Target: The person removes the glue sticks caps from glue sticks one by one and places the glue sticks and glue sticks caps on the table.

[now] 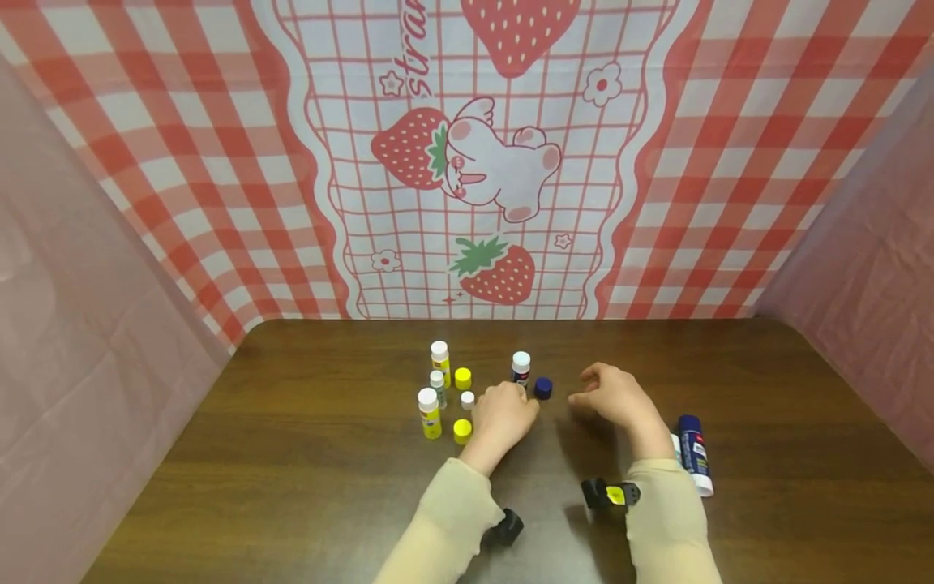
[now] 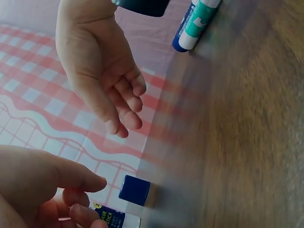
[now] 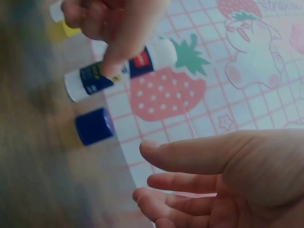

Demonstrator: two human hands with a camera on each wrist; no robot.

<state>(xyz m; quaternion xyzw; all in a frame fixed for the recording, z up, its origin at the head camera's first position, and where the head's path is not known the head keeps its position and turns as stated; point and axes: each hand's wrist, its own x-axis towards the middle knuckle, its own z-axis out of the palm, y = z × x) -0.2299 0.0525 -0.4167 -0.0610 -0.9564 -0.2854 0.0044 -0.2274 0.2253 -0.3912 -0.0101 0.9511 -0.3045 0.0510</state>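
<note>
A dark blue glue stick [image 1: 520,367] with a white top stands upright on the table, its blue cap [image 1: 543,388] just to its right. My left hand [image 1: 503,415] is right in front of the glue stick, and its fingertips overlap the stick's label in the right wrist view. In the left wrist view the thumb stands apart from the loosely bent fingers, with nothing between them. Right of the blue cap, my right hand [image 1: 611,396] hovers over the table with relaxed, spread fingers and holds nothing.
Left of the hands stand two yellow glue sticks [image 1: 430,416], a smaller white-topped stick [image 1: 438,389], two yellow caps [image 1: 463,431] and a white cap [image 1: 468,400]. Beside the right forearm lie a blue glue stick [image 1: 695,454] and a green-and-white one [image 2: 199,21].
</note>
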